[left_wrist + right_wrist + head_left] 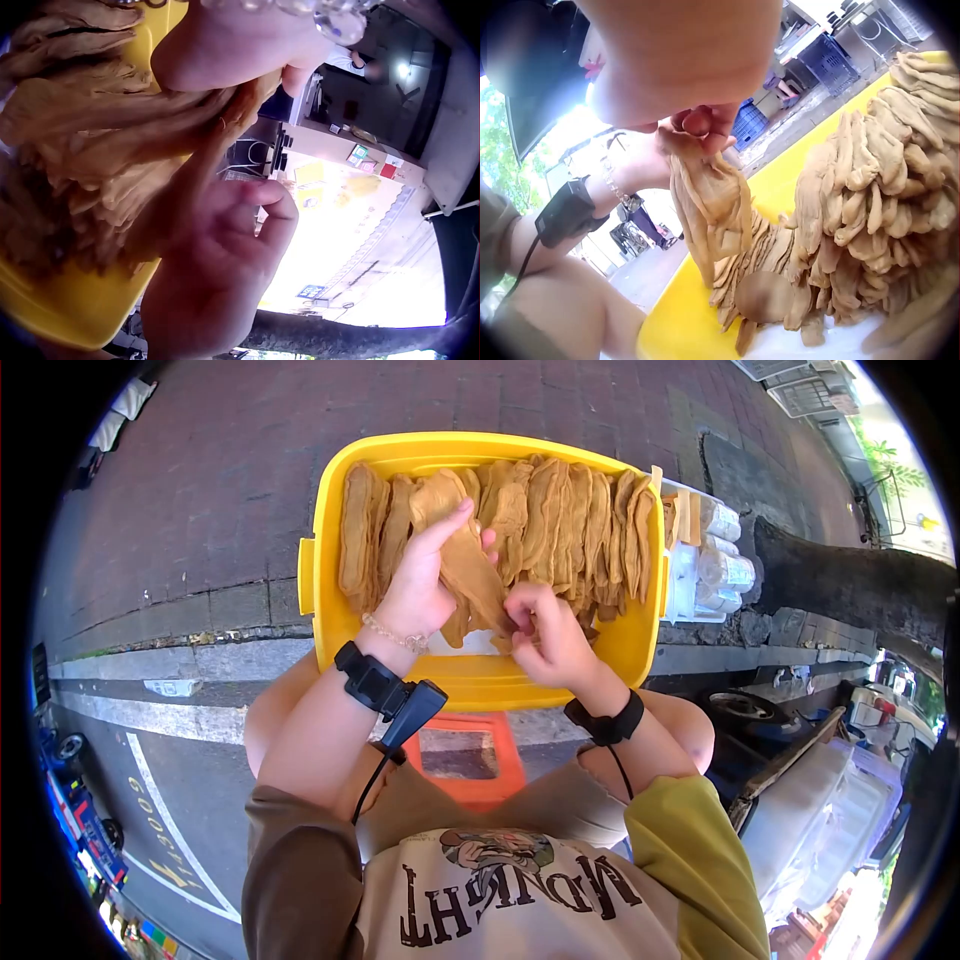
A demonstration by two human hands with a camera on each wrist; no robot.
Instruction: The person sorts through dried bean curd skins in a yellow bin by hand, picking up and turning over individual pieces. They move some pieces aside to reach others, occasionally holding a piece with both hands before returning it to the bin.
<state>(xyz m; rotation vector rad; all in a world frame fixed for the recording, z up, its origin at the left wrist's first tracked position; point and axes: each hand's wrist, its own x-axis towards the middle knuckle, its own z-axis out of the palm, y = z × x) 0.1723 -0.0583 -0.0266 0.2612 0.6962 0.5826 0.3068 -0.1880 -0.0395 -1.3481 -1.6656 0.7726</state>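
Note:
A long, brown, wrinkled strip (pixel 472 575), looking like a preserved vegetable, slants over a yellow tub (pixel 490 690) in the head view. My left hand (pixel 420 585) grips its upper part, thumb lying along it. At the lower end, my right hand (pixel 550 638) pinches the strip between curled fingers and thumb. The right wrist view shows the strip (pixel 712 202) hanging below the pinching fingers, creased and folded. Similar strips (pixel 560 510) stand packed in rows inside the tub, stacked in layers.
White tub floor shows at the near side. Right of the tub stands a pale crate (pixel 685 585) with clear plastic jars (pixel 725 570), beside a tree trunk (pixel 850 565). A red stool (pixel 470 790) sits between the knees. Paved sidewalk (pixel 230 490) stretches beyond.

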